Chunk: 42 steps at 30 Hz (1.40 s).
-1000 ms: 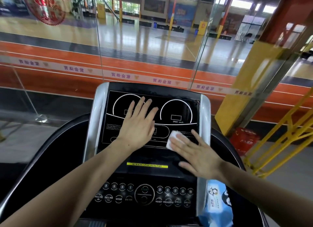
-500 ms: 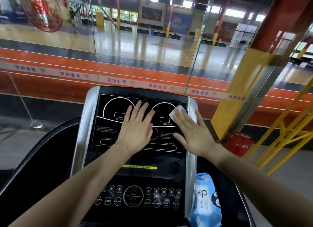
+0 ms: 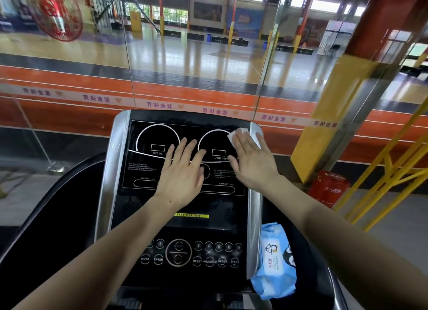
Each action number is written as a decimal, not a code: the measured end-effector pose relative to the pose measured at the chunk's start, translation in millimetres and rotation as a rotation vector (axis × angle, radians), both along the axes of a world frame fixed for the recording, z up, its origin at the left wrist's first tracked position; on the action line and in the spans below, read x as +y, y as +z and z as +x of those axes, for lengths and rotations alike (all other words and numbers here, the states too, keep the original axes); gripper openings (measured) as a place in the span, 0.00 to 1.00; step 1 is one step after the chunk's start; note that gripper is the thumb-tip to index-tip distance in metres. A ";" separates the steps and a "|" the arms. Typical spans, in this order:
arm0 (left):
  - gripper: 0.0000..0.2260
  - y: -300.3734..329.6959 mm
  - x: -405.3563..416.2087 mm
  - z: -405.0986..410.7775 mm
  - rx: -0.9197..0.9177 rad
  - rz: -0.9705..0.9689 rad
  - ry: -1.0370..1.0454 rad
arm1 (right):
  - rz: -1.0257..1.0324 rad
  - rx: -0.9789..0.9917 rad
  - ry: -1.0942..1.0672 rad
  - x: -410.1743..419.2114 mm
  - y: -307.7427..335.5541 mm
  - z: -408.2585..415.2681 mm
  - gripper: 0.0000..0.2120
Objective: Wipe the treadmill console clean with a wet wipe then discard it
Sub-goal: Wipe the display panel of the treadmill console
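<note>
The black treadmill console (image 3: 148,171) with silver side trim fills the middle of the view. My left hand (image 3: 183,173) lies flat and open on the centre of the display, fingers spread. My right hand (image 3: 252,159) presses a folded white wet wipe (image 3: 237,135) flat against the upper right corner of the display, beside the silver trim. Only the top edge of the wipe shows past my fingertips.
A blue pack of wet wipes (image 3: 275,261) rests in the pocket right of the button panel (image 3: 192,254). A glass wall (image 3: 185,66) stands just behind the console. A red box (image 3: 328,187) and yellow railing (image 3: 393,171) are on the right.
My right hand has slid the wipe up the right side of the display, from the lower middle to the upper right corner. My left hand has stayed flat on the screen.
</note>
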<state>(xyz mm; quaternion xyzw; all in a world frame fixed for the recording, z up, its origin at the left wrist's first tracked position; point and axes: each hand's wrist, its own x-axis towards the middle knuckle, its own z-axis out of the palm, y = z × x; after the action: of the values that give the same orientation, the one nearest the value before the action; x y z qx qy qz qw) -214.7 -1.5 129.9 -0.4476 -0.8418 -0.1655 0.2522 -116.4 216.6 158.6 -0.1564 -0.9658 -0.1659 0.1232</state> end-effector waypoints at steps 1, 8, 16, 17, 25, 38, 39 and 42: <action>0.22 -1.6 -1.4 1.3 -0.003 0.005 0.001 | -0.031 0.009 -0.001 -1.9 -3.4 1.3 0.34; 0.22 -30.1 -18.3 11.0 -0.014 -0.022 0.019 | -0.109 0.128 0.115 -31.7 -77.4 52.4 0.31; 0.22 -69.1 -41.6 24.5 -0.040 -0.070 0.040 | -0.130 0.241 0.110 -61.6 -126.7 81.9 0.28; 0.22 -70.5 -44.0 24.6 -0.039 -0.071 0.033 | -0.146 0.243 0.094 -68.3 -125.1 79.2 0.28; 0.20 -77.7 -69.7 12.5 -0.036 -0.056 0.000 | -0.138 0.212 0.119 -100.4 -117.8 63.7 0.26; 0.21 -93.1 -157.8 -19.3 -0.099 -0.069 0.042 | -0.247 0.374 0.058 -142.3 -113.8 22.2 0.26; 0.22 -92.6 -166.6 -23.3 -0.105 -0.072 0.056 | -0.248 0.368 0.080 -152.5 -112.3 12.4 0.27; 0.21 -89.7 -192.5 -32.7 -0.129 -0.051 0.091 | -0.262 0.320 0.156 -184.9 -105.9 -19.1 0.28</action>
<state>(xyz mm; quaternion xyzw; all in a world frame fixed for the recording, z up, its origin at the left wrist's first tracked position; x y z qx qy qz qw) -247.4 -194.0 40.2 -0.4036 -0.8798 -0.1607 0.1931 -135.4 31.7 52.7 -0.1203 -0.9565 -0.0022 0.2657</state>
